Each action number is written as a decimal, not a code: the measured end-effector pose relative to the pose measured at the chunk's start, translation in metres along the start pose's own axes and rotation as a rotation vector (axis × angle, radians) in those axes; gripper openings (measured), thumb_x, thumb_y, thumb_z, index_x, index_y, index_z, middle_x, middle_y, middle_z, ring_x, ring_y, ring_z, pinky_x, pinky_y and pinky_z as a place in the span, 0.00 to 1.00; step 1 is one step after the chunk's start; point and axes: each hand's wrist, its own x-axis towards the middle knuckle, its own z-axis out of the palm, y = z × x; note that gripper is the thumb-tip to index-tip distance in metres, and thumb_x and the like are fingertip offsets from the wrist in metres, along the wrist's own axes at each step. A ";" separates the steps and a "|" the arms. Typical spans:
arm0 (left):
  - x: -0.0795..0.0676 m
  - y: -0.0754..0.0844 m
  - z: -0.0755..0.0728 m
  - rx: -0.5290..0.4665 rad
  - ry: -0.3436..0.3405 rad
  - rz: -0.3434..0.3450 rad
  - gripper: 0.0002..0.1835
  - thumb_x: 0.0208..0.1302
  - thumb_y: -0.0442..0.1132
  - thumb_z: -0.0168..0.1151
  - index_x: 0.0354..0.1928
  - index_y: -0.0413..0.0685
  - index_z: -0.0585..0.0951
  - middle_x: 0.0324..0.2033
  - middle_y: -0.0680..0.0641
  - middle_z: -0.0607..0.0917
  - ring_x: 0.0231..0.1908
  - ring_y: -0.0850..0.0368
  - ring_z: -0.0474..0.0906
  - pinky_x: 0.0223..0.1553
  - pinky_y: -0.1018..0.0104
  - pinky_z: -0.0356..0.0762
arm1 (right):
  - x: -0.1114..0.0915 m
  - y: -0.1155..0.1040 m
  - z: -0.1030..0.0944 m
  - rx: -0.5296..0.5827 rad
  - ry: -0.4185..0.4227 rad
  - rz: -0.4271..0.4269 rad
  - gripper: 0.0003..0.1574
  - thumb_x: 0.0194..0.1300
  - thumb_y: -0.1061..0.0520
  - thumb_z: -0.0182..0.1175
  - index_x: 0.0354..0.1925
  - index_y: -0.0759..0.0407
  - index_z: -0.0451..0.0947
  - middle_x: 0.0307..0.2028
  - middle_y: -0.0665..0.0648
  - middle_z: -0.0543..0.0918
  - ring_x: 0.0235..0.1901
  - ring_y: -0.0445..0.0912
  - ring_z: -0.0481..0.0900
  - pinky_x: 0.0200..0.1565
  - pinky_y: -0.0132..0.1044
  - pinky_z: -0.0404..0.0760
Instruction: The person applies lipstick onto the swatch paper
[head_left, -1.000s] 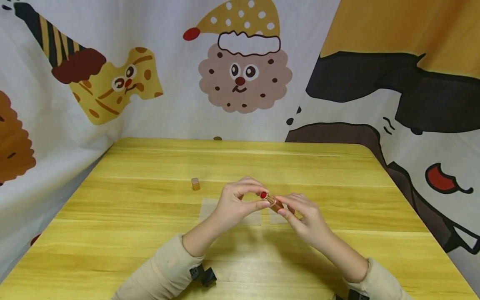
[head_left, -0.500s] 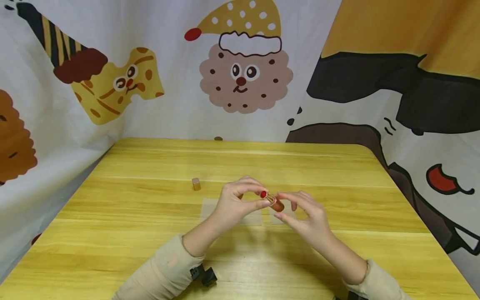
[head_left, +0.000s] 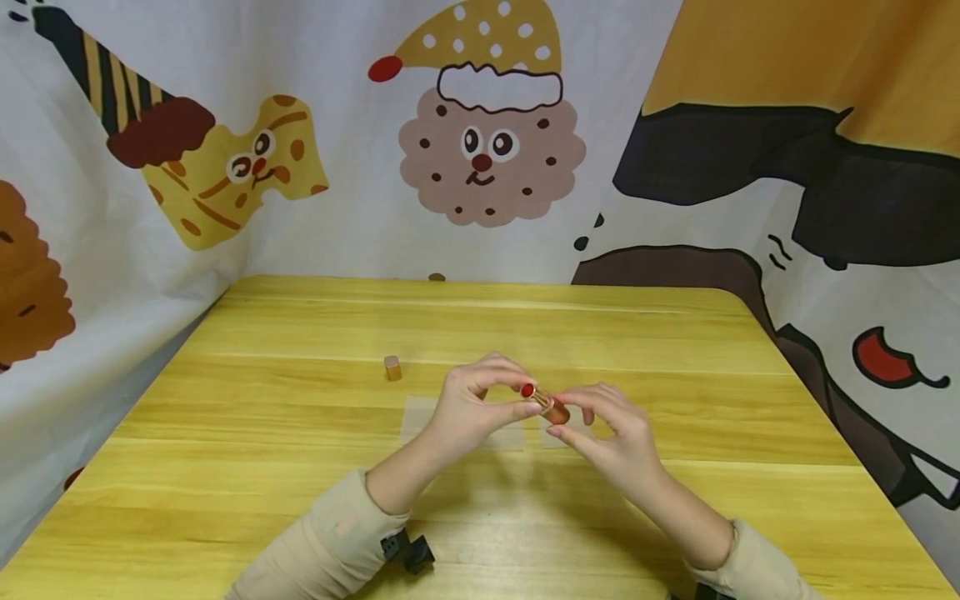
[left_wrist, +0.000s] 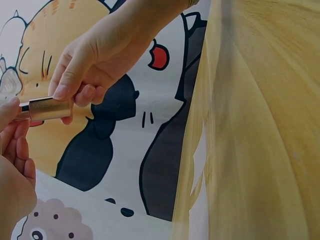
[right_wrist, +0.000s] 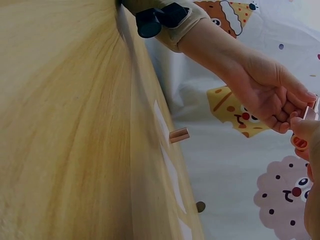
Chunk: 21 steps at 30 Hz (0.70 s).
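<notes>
A lipstick (head_left: pixel 556 411) with a red tip and gold-brown tube is held slantwise above the table, its tip toward the upper left in the head view. My left hand (head_left: pixel 468 404) pinches it near the red end between thumb and fingers. At the base, the thumb and index finger of my right hand (head_left: pixel 618 433) pinch the tube; the left wrist view shows that right hand (left_wrist: pixel 97 60) with its thumb on the gold tube (left_wrist: pixel 50 109). The lipstick cap (head_left: pixel 393 368) stands on the table, left of and beyond my left hand.
White sheets (head_left: pixel 417 414) lie flat on the wooden table (head_left: pixel 300 467) beneath the hands, partly hidden by them. A printed curtain (head_left: pixel 337 242) hangs behind the table's far edge. Black wrist devices (head_left: pixel 408 552) sit by the sleeves.
My right fingers loosened and drew slightly back from the tube's base, then closed on it again with the thumb lower. The left hand and the cap stayed in place.
</notes>
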 end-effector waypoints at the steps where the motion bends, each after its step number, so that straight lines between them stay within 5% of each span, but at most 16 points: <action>1: 0.000 0.000 0.000 0.000 0.000 -0.003 0.10 0.48 0.24 0.72 0.35 0.34 0.85 0.34 0.45 0.84 0.39 0.52 0.78 0.47 0.56 0.76 | 0.000 0.000 0.000 -0.003 0.002 -0.006 0.24 0.58 0.45 0.66 0.37 0.67 0.83 0.32 0.58 0.85 0.25 0.41 0.69 0.30 0.31 0.67; 21: 0.000 -0.001 -0.001 0.022 -0.007 -0.022 0.11 0.47 0.25 0.73 0.35 0.36 0.86 0.36 0.47 0.85 0.40 0.52 0.78 0.50 0.55 0.74 | 0.000 -0.001 0.000 0.000 -0.058 -0.026 0.21 0.65 0.49 0.62 0.43 0.67 0.83 0.34 0.57 0.85 0.24 0.41 0.70 0.31 0.30 0.68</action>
